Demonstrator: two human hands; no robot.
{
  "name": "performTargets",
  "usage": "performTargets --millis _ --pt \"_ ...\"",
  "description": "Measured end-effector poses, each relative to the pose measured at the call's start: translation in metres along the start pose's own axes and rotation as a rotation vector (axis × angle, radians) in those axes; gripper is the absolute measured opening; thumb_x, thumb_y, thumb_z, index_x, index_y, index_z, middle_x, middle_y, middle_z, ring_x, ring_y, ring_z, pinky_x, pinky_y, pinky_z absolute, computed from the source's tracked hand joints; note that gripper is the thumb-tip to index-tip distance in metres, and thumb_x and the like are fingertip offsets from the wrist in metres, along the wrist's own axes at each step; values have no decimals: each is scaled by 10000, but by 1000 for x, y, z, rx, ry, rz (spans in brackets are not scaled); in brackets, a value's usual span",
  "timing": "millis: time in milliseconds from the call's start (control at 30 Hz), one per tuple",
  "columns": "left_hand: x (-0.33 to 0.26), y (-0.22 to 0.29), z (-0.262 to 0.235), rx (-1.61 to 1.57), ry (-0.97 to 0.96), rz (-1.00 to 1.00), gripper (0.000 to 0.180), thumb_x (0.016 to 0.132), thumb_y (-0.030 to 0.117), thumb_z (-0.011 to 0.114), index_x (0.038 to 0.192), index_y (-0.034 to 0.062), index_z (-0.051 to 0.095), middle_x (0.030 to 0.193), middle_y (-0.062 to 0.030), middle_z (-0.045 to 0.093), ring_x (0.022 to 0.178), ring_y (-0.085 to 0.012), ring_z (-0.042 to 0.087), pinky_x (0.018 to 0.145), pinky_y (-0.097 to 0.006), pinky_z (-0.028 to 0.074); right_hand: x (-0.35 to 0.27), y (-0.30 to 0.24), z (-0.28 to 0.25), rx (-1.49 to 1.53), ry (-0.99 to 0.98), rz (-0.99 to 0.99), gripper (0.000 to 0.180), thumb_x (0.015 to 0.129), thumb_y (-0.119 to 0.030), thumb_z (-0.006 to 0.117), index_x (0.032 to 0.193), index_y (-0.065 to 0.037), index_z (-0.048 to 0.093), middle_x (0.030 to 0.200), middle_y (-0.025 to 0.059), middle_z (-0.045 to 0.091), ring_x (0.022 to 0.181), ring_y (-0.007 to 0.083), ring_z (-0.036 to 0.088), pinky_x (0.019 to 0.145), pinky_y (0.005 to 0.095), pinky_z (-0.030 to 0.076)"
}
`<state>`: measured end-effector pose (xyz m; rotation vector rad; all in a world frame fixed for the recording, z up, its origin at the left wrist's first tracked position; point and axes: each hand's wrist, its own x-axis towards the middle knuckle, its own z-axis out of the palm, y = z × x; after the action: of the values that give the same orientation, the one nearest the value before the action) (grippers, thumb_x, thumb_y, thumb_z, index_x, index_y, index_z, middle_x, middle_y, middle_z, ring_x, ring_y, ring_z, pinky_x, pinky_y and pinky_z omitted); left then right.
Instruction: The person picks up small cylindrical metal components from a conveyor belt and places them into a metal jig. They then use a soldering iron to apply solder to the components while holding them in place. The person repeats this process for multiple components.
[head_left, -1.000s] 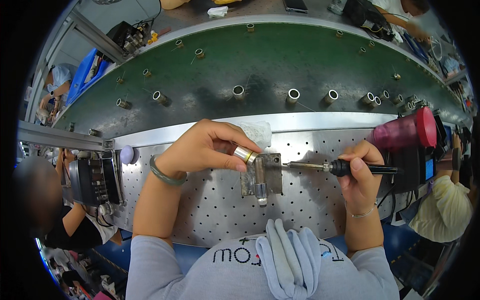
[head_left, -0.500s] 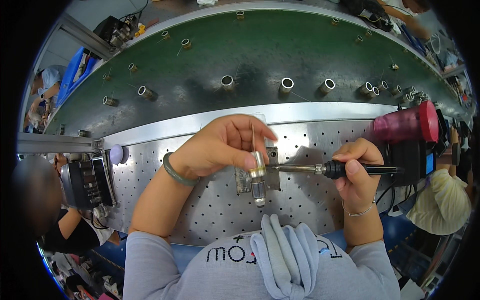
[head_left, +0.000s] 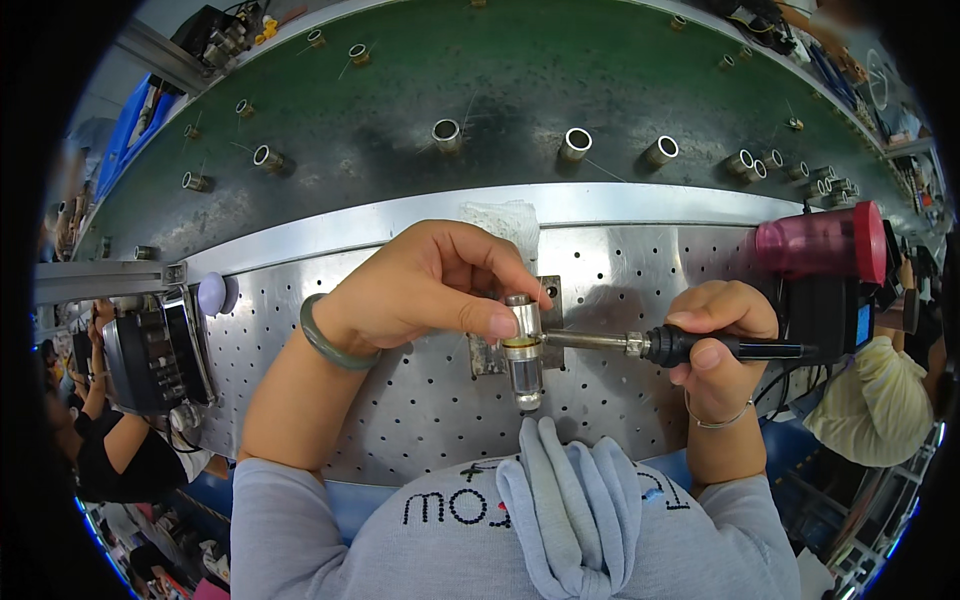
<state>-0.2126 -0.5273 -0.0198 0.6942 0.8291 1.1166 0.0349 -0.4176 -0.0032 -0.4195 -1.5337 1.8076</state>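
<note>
My left hand [head_left: 425,285] pinches a small metal cylinder [head_left: 522,345] between thumb and fingers. The cylinder stands nearly upright in the picture, with a yellowish ring at its middle and a dark, glassy lower section. My right hand [head_left: 725,340] is closed around the black handle of a soldering iron [head_left: 600,341], held level from the right. The iron's tip meets the cylinder's side near the yellowish ring; whether it touches I cannot tell. Behind the cylinder lies a flat metal block [head_left: 552,365], partly hidden by it and my left hand.
A perforated metal worktop [head_left: 420,420] lies beneath. Beyond its raised edge runs a green belt [head_left: 350,140] with several metal tubes [head_left: 576,145]. A pink-red container [head_left: 820,243] and a black unit with a small screen [head_left: 820,315] stand right; a purple knob-like object [head_left: 211,294] sits left.
The cylinder has turned slightly, and its top end now shows. A thin wire seen above it before no longer shows. The iron's tip lies at the ring, and the whole view has shifted a little.
</note>
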Motion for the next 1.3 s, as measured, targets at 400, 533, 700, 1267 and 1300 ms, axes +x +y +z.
performTargets --millis 400,533,700,1267,1300 --pt "1 0 2 11 -17 51 378 666 75 777 1002 -62 671 886 -101 629 817 -156 587 734 -242 464 0 3 -5 48 1 -67 165 754 -82 695 819 47 615 667 105 592 490 110 539 480 212 428" --pt "0 0 0 31 -8 -5 381 664 80 786 1001 -57 674 882 -98 630 815 -149 583 733 -242 465 -1 4 -5 40 -22 -107 198 721 -74 738 830 43 622 692 105 608 514 136 555 493 228 431" --pt "-1 0 1 18 0 -15 401 653 97 805 1001 -55 675 872 -87 629 780 -133 577 709 -228 466 -1 4 -10 2 -83 -128 234 674 -51 778 840 37 638 708 104 635 567 171 589 524 251 440" --pt "0 -1 1 19 7 -11 407 650 110 816 997 -52 677 862 -77 629 760 -124 578 692 -221 473 -2 5 -10 -126 -90 -128 247 642 -50 792 835 29 659 722 105 646 610 182 610 563 259 466" --pt "0 -1 1 19 8 -12 407 650 109 815 997 -52 676 862 -77 629 760 -125 579 693 -221 474 -2 4 -9 -129 -89 -129 247 642 -51 792 835 28 660 720 104 646 612 183 611 564 260 467"
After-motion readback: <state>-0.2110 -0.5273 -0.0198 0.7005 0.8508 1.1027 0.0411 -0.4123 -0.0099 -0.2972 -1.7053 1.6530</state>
